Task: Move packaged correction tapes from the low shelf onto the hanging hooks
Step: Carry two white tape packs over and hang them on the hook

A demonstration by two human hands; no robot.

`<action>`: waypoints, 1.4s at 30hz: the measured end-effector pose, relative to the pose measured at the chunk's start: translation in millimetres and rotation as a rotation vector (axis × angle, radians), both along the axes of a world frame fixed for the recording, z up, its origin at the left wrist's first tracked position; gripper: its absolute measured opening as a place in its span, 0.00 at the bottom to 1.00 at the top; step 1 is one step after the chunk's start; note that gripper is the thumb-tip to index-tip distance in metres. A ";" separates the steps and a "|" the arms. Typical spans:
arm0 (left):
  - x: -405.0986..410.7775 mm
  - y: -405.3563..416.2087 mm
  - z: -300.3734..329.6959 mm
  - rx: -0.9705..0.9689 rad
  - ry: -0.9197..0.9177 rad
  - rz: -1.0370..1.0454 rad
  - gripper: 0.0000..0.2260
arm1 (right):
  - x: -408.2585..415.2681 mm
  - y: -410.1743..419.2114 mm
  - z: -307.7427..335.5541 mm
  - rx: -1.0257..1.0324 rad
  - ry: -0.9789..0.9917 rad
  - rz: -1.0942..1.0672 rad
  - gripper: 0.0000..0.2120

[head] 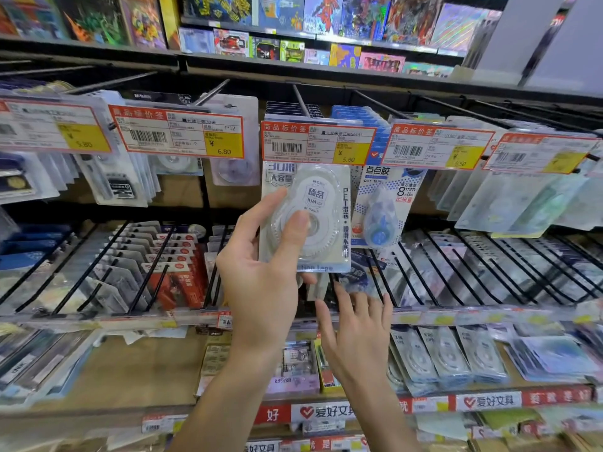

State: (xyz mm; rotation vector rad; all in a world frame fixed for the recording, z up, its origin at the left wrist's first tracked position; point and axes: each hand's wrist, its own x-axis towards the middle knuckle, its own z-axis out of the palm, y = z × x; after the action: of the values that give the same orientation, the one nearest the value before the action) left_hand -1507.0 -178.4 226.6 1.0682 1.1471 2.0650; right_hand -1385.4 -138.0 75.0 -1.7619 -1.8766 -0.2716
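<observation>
Her left hand pinched the correction tape pack, right hand spread empty; its punched hole needed lining up squarely with the hook.

Left hand raised, thumb and fingers curled in a grip; right hand lower, fingers spread and straight, palm down.

Low shelf with packaged correction tapes, eraser boxes.
</observation>
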 end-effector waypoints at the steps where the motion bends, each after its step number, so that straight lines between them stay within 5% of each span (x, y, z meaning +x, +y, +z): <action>1: -0.5 0.1 0.6 -0.002 0.003 -0.005 0.12 | 0.0 0.2 -0.1 0.002 -0.003 -0.001 0.28; 24: -5.5 2.5 -32.3 -0.051 0.085 0.025 0.13 | -1.1 -0.3 0.1 -0.008 0.020 -0.007 0.28; 34: -11.9 45.9 -43.2 -0.082 -0.081 0.103 0.13 | -1.4 -0.8 2.5 -0.003 -0.024 -0.020 0.33; 42: -15.7 71.5 -61.0 -0.105 0.064 0.189 0.12 | -1.0 1.1 0.8 0.019 -0.026 -0.024 0.30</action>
State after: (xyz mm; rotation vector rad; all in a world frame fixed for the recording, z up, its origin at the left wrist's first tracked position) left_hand -1522.7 -106.9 165.6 1.0162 1.4209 2.0988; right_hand -1386.4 -136.9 75.9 -1.7771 -1.8664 -0.3218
